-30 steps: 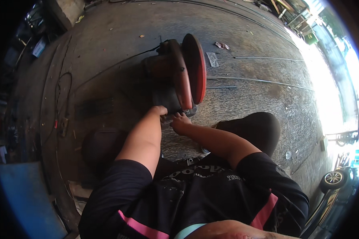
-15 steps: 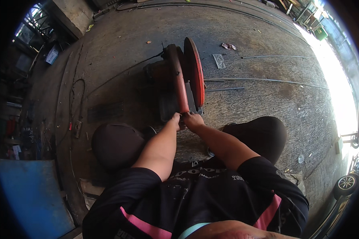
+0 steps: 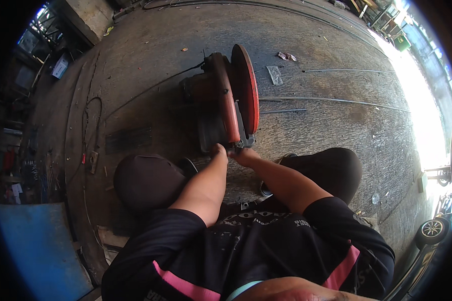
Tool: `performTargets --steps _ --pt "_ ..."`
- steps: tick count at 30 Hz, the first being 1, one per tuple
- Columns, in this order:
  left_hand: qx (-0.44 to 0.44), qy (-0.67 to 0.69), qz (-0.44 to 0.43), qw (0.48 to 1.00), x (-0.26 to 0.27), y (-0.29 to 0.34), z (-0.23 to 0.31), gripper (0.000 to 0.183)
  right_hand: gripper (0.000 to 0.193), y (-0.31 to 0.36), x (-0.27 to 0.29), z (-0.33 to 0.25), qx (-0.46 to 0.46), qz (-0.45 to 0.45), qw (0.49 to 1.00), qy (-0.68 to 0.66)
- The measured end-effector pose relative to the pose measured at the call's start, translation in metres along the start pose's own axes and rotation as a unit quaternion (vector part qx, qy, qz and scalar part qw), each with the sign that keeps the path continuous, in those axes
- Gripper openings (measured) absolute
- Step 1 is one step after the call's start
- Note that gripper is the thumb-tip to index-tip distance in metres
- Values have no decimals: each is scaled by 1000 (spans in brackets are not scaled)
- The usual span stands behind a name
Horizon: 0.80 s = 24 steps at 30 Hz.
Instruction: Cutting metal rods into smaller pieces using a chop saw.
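In front of me on the floor stands a cut-off saw [image 3: 230,113] with a worn red guard and a large round red-faced disc [image 3: 251,95] on its right side. Both my hands are at the machine's near end, low by its dark base. My left hand [image 3: 218,150] is closed at the left of the guard's end. Close beside it, my right hand [image 3: 245,156] is closed below a small dark metal fitting. The fingertips of both hands are hidden, and so is what they grip.
A power cable [image 3: 153,89] trails left from the saw. Thin metal rods [image 3: 336,102] lie to the right, near a clear plastic wrapper [image 3: 274,75]. My bent knees flank the saw. A blue panel [image 3: 40,246] is at lower left, a car wheel [image 3: 432,229] at lower right.
Both hands have moved slightly down toward me and a little apart, from the guard's end to just below it. The saw stays in about the same place.
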<state>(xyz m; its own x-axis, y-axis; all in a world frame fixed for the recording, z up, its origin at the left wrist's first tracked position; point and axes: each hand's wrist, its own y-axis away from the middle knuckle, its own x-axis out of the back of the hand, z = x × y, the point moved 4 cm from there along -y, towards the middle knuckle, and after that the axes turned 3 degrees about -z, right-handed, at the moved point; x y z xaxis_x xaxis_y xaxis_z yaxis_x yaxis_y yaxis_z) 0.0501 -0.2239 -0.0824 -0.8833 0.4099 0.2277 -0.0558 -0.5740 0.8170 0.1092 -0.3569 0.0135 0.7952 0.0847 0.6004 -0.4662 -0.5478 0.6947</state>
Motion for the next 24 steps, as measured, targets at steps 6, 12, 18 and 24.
performTargets --steps 6,12,18,24 --pt "5 -228 -99 969 -12 24 -10 42 44 -18 0 45 -157 35 967 -195" --pt "-109 -439 -266 852 -32 32 13 41 30 -16 -7 25 -36 162 985 -38" --pt "165 -351 -456 801 0 41 22 21 42 -13 1 1 65 66 995 -43" --pt "-70 -348 -212 910 2 28 5 37 59 -18 -6 19 -77 -64 934 -344"
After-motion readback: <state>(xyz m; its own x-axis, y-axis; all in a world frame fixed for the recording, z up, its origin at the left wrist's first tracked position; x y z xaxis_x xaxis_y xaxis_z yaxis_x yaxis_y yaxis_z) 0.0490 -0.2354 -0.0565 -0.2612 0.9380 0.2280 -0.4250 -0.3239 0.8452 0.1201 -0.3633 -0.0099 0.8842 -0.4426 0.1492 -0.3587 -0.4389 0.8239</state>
